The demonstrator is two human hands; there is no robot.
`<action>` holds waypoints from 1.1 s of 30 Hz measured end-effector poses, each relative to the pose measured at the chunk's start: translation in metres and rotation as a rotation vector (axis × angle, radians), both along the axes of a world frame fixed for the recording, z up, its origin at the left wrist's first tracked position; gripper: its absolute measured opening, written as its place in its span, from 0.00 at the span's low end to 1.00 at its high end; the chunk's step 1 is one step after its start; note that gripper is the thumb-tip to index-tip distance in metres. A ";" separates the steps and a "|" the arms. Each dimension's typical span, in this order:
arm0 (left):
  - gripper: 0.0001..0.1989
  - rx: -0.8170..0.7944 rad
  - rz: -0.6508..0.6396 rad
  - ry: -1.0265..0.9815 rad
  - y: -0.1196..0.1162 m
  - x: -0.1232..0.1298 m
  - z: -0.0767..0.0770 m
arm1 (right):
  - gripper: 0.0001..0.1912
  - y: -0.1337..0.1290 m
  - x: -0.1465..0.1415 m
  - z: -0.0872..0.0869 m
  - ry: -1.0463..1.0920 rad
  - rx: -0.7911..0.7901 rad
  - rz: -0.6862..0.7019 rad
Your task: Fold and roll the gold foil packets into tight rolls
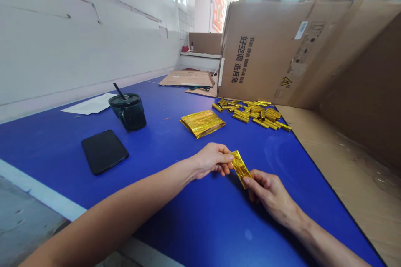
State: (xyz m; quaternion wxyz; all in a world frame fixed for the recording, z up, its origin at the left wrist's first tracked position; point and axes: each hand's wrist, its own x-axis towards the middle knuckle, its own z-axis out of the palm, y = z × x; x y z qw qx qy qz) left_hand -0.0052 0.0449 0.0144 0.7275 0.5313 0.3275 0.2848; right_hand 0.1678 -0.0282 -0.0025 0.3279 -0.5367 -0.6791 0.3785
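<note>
Between my two hands is a flat strip of shiny gold foil paper (240,168), held tilted above the blue table. My left hand (216,159) pinches its upper left end between thumb and fingers. At the lower right end, my right hand (267,190) grips it with the thumb on top. Just beyond the hands lies a stack of flat gold foil sheets (203,123). Farther back to the right, several small folded or rolled gold foil pieces (250,112) lie in a loose heap.
A large cardboard box (269,50) stands open at the right, along the blue table (163,146). On the left are a dark lidded mug (133,112) with a stick in it, a black tablet-like object (105,152) and white paper (90,104). Flat cardboard (186,78) lies at the back.
</note>
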 end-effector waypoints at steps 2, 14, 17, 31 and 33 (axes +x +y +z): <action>0.08 -0.008 0.017 -0.027 0.000 0.001 -0.001 | 0.20 0.000 -0.001 0.000 -0.005 0.008 0.000; 0.06 0.182 0.059 0.298 0.008 0.000 -0.007 | 0.24 -0.013 -0.008 0.007 -0.569 0.596 0.107; 0.05 0.335 0.042 0.485 0.009 0.001 -0.009 | 0.26 -0.015 -0.014 0.009 -0.667 0.525 0.337; 0.08 0.914 0.258 0.798 0.016 -0.004 -0.008 | 0.33 -0.014 -0.015 0.009 -0.781 0.378 0.461; 0.11 1.043 0.146 0.712 0.007 -0.003 -0.004 | 0.34 -0.012 -0.015 0.009 -0.784 0.376 0.453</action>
